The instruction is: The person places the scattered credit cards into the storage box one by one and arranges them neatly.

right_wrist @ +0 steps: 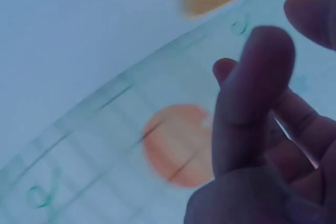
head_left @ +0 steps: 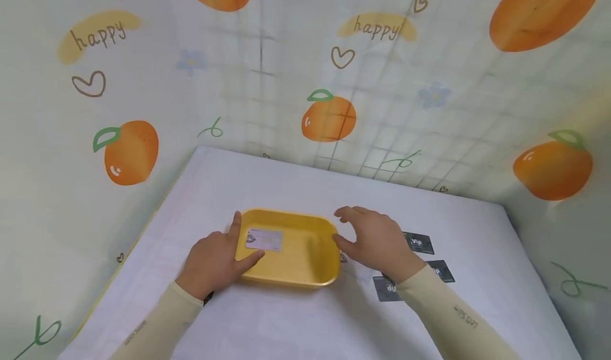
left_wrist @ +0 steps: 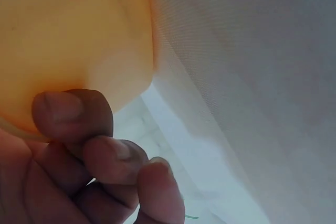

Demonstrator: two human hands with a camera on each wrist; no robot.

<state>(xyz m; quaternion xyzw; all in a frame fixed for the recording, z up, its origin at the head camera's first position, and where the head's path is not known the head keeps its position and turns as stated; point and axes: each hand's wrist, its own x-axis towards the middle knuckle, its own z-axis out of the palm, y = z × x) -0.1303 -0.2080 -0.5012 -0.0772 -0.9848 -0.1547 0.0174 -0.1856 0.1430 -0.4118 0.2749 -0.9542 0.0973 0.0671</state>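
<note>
A shallow yellow plastic tray (head_left: pixel 291 275) is on the white table, a pale printed card (head_left: pixel 264 240) lying inside it toward the left. My left hand (head_left: pixel 215 262) grips the tray's left end, with the thumb over the rim and the index finger along the edge. In the left wrist view, other curled fingers (left_wrist: pixel 73 114) press against the outside of the tray (left_wrist: pixel 79 30). Beside the tray's right end is my right hand (head_left: pixel 377 240), its fingers loosely bent and holding nothing. The thumb tip is right at the rim.
Black VIP cards lie right of the tray: one farther back (head_left: pixel 420 243), one at the right (head_left: pixel 442 270) and one nearer (head_left: pixel 385 289), partly covered by the right arm. A fruit-patterned cloth wall (head_left: pixel 286 84) rises behind the table (head_left: pixel 267 328) and along both sides.
</note>
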